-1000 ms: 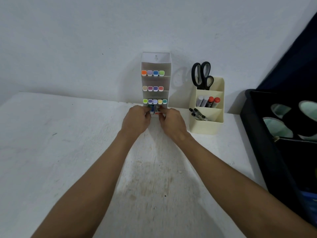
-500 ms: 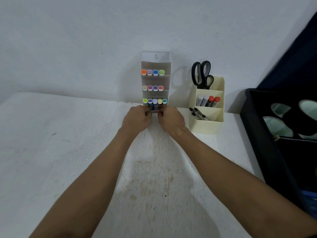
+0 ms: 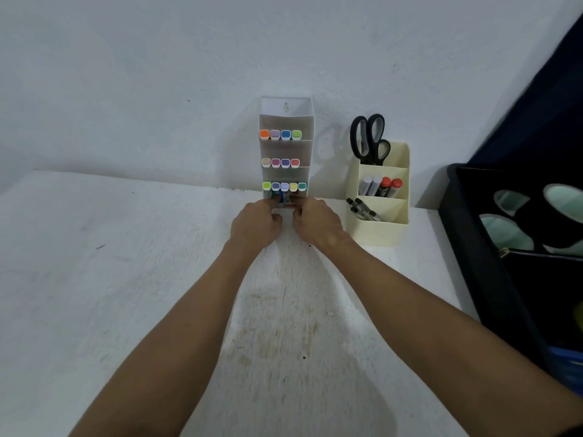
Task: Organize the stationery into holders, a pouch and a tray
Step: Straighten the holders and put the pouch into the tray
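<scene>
A white tiered marker holder (image 3: 285,113) stands against the wall, with three rows of coloured-capped markers (image 3: 280,135). My left hand (image 3: 255,225) and my right hand (image 3: 317,223) meet at the holder's bottom compartment. Their fingertips pinch small items (image 3: 285,198) there, blue and red bits showing between them; what they are is hidden. To the right stands a cream desk organizer (image 3: 383,230) holding black scissors (image 3: 369,138), several markers (image 3: 381,186) and black pens (image 3: 362,209).
A black tray (image 3: 473,247) at the right edge holds pale green cups (image 3: 504,228) and something blue at its near end. The white table (image 3: 126,279) runs to the wall behind. A dark cloth hangs at the upper right.
Both hands stay at the holder's base; the fingers shifted slightly closer together and deeper into the bottom compartment.
</scene>
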A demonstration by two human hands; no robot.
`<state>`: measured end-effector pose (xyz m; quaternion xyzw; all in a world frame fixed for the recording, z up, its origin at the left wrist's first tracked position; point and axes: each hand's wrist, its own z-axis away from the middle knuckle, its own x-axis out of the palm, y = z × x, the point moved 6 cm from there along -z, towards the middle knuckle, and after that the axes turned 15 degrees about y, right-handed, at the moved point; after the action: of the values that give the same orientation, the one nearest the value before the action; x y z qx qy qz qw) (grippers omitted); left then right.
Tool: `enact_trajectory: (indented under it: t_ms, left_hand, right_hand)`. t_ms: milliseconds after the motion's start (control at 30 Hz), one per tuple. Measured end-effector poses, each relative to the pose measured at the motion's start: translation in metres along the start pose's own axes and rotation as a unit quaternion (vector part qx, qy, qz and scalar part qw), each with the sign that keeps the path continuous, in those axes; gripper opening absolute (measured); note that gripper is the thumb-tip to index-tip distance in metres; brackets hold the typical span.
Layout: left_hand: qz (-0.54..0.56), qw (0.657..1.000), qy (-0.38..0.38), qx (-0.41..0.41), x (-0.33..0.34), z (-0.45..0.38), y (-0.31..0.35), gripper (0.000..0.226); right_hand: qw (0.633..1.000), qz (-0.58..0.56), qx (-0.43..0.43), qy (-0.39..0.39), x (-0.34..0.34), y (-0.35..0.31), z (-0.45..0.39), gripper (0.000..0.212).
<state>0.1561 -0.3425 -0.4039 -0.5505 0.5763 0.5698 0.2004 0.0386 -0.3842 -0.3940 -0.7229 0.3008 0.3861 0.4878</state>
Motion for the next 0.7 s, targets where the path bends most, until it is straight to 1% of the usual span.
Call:
enact_trajectory:
  t_ms: [133,233,300,400,467,533,567,633,667,700]
  left_hand:
    - [-0.004,0.999,-0.036,0.005,-0.003,0.006,0.004,0.047]
    - [0.012,0.999,-0.035,0.006,-0.018,0.013,0.010,0.051]
    - [0.002,1.000,-0.022,0.001,-0.030,0.018,0.012,0.044]
    - [-0.023,1.000,-0.007,-0.007,-0.055,0.026,0.019,0.032]
    - [-0.033,0.999,0.033,0.014,-0.079,0.027,0.033,0.024]
    - [-0.035,0.996,0.079,0.023,-0.100,0.026,0.046,0.023]
    - [-0.021,0.994,0.103,0.015,-0.110,0.025,0.051,0.022]
    - [0.025,0.987,0.157,-0.015,-0.124,0.023,0.057,0.018]
    - [0.053,0.981,0.182,-0.033,-0.127,0.022,0.058,0.019]
    - [0.086,0.974,0.205,-0.046,-0.129,0.021,0.061,0.027]
  right_hand:
    - [0.999,0.012,-0.007,-0.050,-0.003,-0.003,0.007,0.041]
    - [0.999,-0.017,-0.020,-0.033,-0.018,-0.007,0.015,0.048]
    - [0.999,-0.042,-0.032,-0.008,-0.034,-0.012,0.022,0.048]
    - [0.996,-0.081,-0.042,-0.008,-0.056,-0.023,0.032,0.038]
    - [0.994,-0.083,-0.066,0.001,-0.075,-0.032,0.037,0.030]
    - [0.991,-0.083,-0.097,0.047,-0.102,-0.041,0.040,0.027]
    - [0.987,-0.098,-0.098,0.077,-0.116,-0.041,0.041,0.027]
    - [0.977,-0.145,-0.076,0.140,-0.145,-0.034,0.041,0.024]
    - [0.970,-0.164,-0.059,0.167,-0.157,-0.026,0.040,0.022]
    - [0.964,-0.180,-0.042,0.190,-0.168,-0.017,0.040,0.020]
